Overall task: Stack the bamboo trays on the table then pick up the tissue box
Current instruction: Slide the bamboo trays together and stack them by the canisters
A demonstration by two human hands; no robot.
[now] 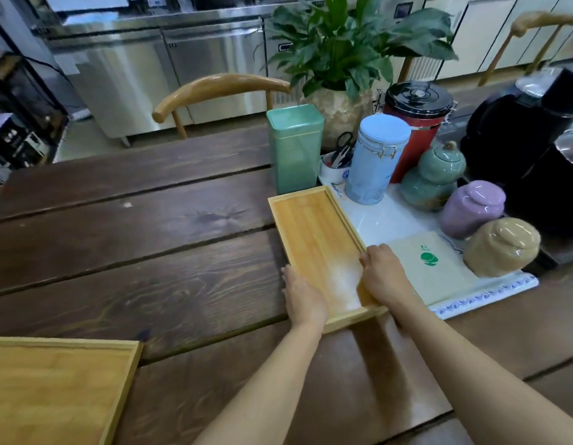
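Note:
A small bamboo tray (314, 232) lies on the dark wooden table (134, 252), its long side running away from me. My left hand (302, 298) grips its left rim near the front. My right hand (383, 274) holds the right rim opposite. A larger bamboo tray (54, 390) lies flat at the bottom left corner, apart from both hands. A pale tissue pack with a green logo (432, 268) rests just right of the small tray on a white mat.
Behind the small tray stand a green tin (294, 149), a light blue canister (375, 162), a red canister (416, 123) and a potted plant (342, 53). Teal, purple and tan jars (500, 248) and black appliances (535, 139) crowd the right. A wooden chair (214, 91) faces the far edge.

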